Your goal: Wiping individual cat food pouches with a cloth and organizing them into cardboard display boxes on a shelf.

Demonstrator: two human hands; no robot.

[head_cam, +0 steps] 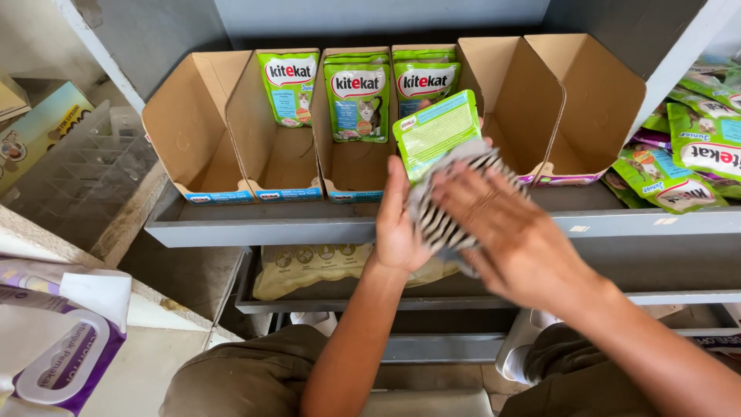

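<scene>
Glossy green pouch (434, 131), striped cloth (448, 208)

Bright, even daylight, soft shadows inside the far boxes (401, 116). Right hand (513, 232) and cloth (448, 197) motion-blurred. Slight wide-angle bend at edges; pouches (698, 147) far right glossy.

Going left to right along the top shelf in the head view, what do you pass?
Empty cardboard box → three boxes with upright green pouches → two empty boxes → loose pouch pile.
</scene>
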